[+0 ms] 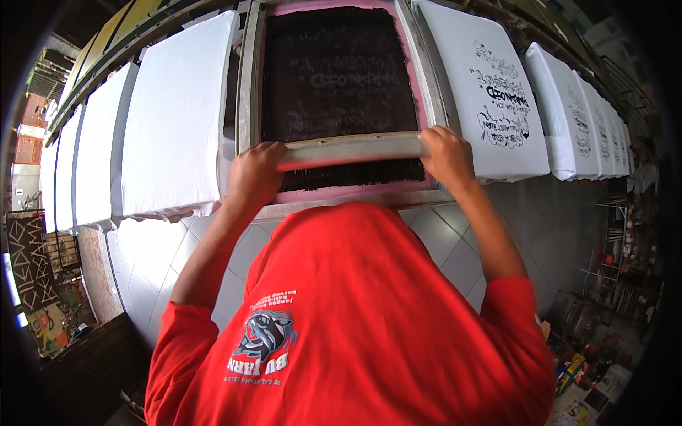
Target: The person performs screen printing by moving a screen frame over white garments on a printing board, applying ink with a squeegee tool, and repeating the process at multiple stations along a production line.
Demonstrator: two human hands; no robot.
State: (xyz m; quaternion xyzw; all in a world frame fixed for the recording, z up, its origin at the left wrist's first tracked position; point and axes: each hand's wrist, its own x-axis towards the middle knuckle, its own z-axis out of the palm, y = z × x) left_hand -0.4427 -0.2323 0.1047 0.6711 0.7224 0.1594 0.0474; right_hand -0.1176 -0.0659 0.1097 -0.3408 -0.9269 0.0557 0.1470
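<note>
squeegee is lying crosswise on the dark mesh of the screen, sitting toward the near end, close to the person's body. pale bar, tan strip running along its upper edge, some motion blur on it.

grip: left hand is clamping the squeegee's left end, fingers curling over the top edge. right hand is holding the right end the same way. both grips are closed around the bar, 1 hand per end.

mesh is showing faint lettering and drawings beyond the squeegee; a black strip with a ragged lower edge is showing on the near side. pink border is running around the dark area, grey frame is enclosing it all.

left of the frame: 3 plain white fabric panels are lining up, the nearest panel being the largest in view. right of it: a printed panel is carrying black lettering and doodles, more printed panels are trailing off past it.

person is wearing a red t-shirt with a grey animal graphic, filling the lower middle. grey floor tiles are showing below the panels. clutter is piling up lower right, too dim to sort out.
</note>
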